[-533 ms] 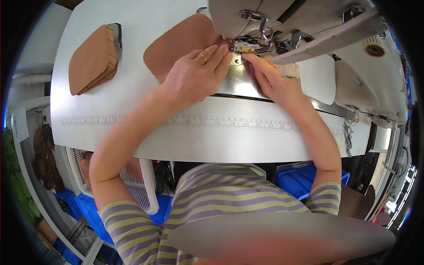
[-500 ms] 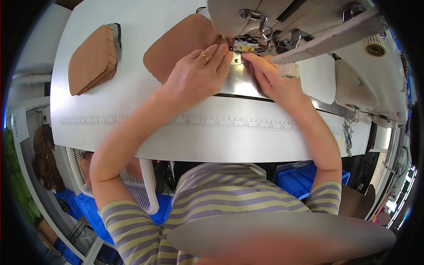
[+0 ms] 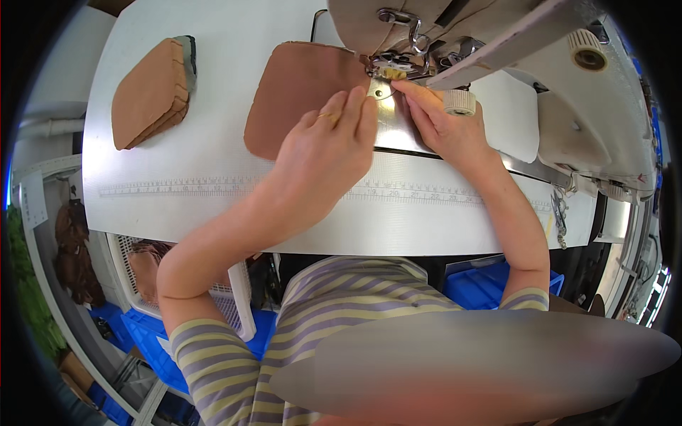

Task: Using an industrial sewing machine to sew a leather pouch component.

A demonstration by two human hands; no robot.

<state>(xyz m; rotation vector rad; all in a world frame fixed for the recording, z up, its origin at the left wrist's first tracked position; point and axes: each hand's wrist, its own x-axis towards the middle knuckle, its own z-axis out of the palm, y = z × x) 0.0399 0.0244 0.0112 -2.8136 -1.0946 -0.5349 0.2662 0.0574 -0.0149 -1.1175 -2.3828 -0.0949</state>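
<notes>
A brown leather-like piece [image 3: 295, 92] lies flat on the white table, its right edge under the presser foot [image 3: 389, 69] of a beige sewing machine [image 3: 455, 28]. My left hand [image 3: 330, 145] rests on that piece, fingers pressing its edge beside the needle; a ring shows on one finger. My right hand [image 3: 444, 124] lies on the metal needle plate [image 3: 394, 124], fingertips pinching at the piece's edge right under the foot.
A stack of similar brown pieces [image 3: 149, 92] sits at the table's far left. A printed ruler strip [image 3: 213, 188] runs along the table front. White basket [image 3: 234, 298] and blue crates [image 3: 490, 280] stand below the table. A thread spool [image 3: 588, 48] is on the machine.
Both hands stay at the presser foot; the left hand's fingers have shifted slightly on the brown piece. Nothing picked up or released.
</notes>
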